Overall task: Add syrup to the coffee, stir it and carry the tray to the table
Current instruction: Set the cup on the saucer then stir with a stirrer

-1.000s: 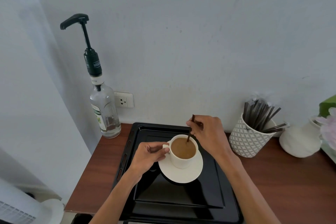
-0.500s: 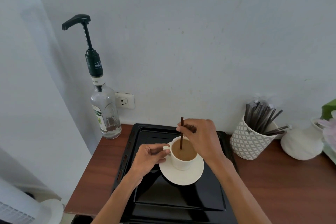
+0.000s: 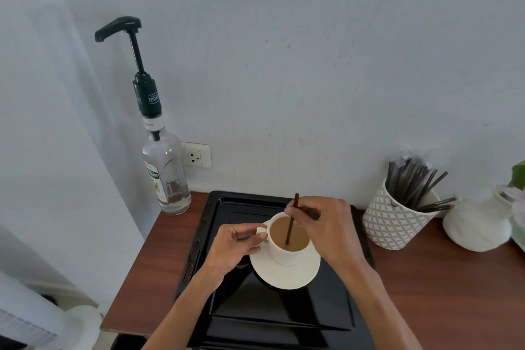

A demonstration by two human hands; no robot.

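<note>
A white cup of milky coffee (image 3: 285, 254) stands on a white saucer (image 3: 284, 275) on the black tray (image 3: 284, 318). My left hand (image 3: 234, 244) pinches the cup's handle. Just behind the cup, my right hand (image 3: 326, 227) grips a thin brown stir stick (image 3: 291, 224) whose lower end dips into the coffee. The clear syrup bottle (image 3: 167, 173) with its black pump stands at the back left corner of the wooden counter, apart from both hands.
A patterned white pot of dark stir sticks (image 3: 397, 221) stands right of the tray, with a white vase (image 3: 477, 224) and flowers beyond it. A wall socket (image 3: 196, 155) sits behind the bottle. The counter's left edge drops off beside a white appliance (image 3: 34, 318).
My right hand has swung the stick around inside the cup, from the right rim to the left and back toward the middle. My left hand has stayed on the handle.
</note>
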